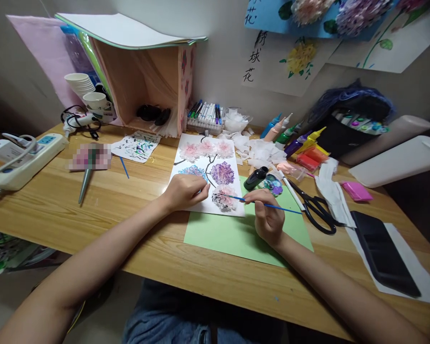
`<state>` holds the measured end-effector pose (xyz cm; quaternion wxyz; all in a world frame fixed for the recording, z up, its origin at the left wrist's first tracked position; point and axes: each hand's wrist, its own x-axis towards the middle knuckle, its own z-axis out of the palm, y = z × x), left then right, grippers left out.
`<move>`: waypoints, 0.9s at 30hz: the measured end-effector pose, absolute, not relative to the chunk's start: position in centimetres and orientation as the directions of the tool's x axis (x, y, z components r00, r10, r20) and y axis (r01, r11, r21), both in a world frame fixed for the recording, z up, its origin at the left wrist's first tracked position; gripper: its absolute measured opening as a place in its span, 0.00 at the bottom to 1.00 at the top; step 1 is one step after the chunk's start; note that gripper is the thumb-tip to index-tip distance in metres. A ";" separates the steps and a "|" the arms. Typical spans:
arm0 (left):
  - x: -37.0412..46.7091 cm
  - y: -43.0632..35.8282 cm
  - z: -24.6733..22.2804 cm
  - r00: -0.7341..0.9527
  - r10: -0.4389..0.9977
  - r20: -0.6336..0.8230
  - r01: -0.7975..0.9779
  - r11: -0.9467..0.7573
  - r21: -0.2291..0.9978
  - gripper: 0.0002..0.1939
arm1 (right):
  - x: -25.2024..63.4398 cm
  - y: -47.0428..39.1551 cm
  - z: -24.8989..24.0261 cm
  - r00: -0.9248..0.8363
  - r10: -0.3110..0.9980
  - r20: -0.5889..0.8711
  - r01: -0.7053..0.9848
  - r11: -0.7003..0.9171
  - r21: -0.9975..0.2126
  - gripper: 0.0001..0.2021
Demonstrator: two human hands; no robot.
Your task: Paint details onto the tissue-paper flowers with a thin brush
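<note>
My right hand (268, 215) is closed around a thin blue paintbrush (277, 207). Its tip meets a pale pink ruffled flower (224, 198) with black marks on it, low on the white paper (200, 206). Raised flowers in pink, blue and purple cover the rest of that sheet, joined by black painted stems. My left hand (186, 192) rests in a loose fist on the sheet, partly over the blue flower (193, 172); nothing shows in its fingers. Under the sheet lies green paper (236, 239). Just beyond my right hand is a dark open bottle (255, 177).
Black scissors (318, 215), a white pen (293, 193) and a dark phone-like slab (385, 253) lie to the right. Paint bottles (290, 136) and white tissue scraps (265, 154) are behind. A power strip (32, 160) and paint-marked paper (136, 146) occupy the left.
</note>
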<state>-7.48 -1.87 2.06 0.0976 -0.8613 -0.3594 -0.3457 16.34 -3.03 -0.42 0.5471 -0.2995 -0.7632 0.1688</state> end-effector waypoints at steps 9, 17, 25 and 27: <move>-7.4 -2.0 2.3 0.505 0.558 0.659 0.694 -0.716 0.075 0.17 | 16.3 -3.2 -0.5 -0.293 0.622 0.726 0.298 0.781 -0.549 0.08; -7.4 -2.0 2.3 0.503 0.557 0.661 0.693 -0.717 0.077 0.17 | 16.2 -3.1 -0.2 -0.290 0.642 0.709 0.327 0.763 -0.557 0.09; -7.5 -1.9 2.3 0.501 0.551 0.667 0.681 -0.727 0.089 0.17 | 16.3 -3.1 -0.3 -0.250 0.647 0.720 0.314 0.758 -0.572 0.09; -7.5 -1.9 2.3 0.500 0.564 0.657 0.684 -0.723 0.101 0.17 | 16.4 -3.1 -0.4 -0.235 0.651 0.722 0.317 0.754 -0.576 0.09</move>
